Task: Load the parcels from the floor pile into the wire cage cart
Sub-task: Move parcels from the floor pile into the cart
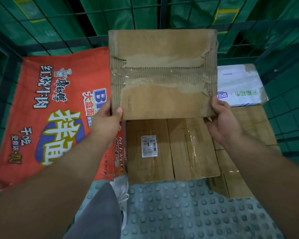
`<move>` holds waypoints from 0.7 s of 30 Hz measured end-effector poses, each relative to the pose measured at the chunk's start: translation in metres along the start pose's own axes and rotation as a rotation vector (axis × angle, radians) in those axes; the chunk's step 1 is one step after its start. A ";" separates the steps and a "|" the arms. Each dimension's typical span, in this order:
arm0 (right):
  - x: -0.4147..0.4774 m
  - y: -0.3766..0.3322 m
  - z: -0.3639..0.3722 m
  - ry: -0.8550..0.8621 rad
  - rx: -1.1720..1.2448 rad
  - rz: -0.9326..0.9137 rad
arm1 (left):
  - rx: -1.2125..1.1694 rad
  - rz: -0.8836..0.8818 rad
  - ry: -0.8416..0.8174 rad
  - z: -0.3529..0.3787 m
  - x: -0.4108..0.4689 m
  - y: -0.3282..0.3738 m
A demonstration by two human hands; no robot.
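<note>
Worn cardboard parcel [162, 73], torn and taped, is held up over the load inside the green wire cage cart [286, 107]. Left hand [105, 121] grips its near-left corner, thumb on top. Right hand [223, 121] grips the near-right corner. Below: labelled brown carton [148, 149], red noodle carton [47, 109] left, white box [238, 83] right.

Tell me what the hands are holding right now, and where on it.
A worn cardboard parcel, held at its near edge: the left hand grips the near-left corner, thumb on top; the right hand grips the near-right corner.
</note>
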State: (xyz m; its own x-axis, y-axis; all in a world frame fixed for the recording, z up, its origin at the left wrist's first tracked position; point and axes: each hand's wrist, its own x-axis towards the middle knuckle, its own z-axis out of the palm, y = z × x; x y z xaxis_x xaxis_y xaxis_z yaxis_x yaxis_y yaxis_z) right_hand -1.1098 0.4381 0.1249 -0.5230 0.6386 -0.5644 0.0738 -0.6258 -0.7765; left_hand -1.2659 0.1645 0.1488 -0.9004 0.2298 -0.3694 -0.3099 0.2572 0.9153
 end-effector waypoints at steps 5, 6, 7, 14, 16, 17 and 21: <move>0.000 -0.013 0.010 -0.004 -0.085 -0.019 | 0.147 0.045 0.120 0.011 0.005 0.008; -0.001 -0.015 0.010 -0.003 -0.107 -0.017 | 0.143 0.032 0.125 0.011 0.006 0.008; -0.003 -0.014 0.010 0.010 -0.138 -0.019 | 0.169 0.031 0.135 0.010 0.004 0.008; -0.009 -0.013 0.024 0.088 -0.248 -0.074 | 0.298 0.086 0.220 0.013 0.005 0.003; -0.008 -0.014 0.023 0.104 -0.303 -0.096 | 0.298 0.080 0.226 0.014 0.007 0.003; -0.008 -0.014 0.024 0.119 -0.320 -0.108 | 0.306 0.089 0.226 0.015 0.007 0.003; -0.005 -0.009 0.032 0.188 -0.326 -0.128 | 0.306 0.099 0.221 0.015 0.012 -0.001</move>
State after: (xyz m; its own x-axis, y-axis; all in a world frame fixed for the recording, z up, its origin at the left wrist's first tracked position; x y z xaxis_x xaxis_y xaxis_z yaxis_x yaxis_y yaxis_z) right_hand -1.1353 0.4265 0.1441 -0.3830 0.7921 -0.4752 0.2995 -0.3802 -0.8751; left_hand -1.2723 0.1808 0.1412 -0.9758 0.0678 -0.2079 -0.1434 0.5194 0.8424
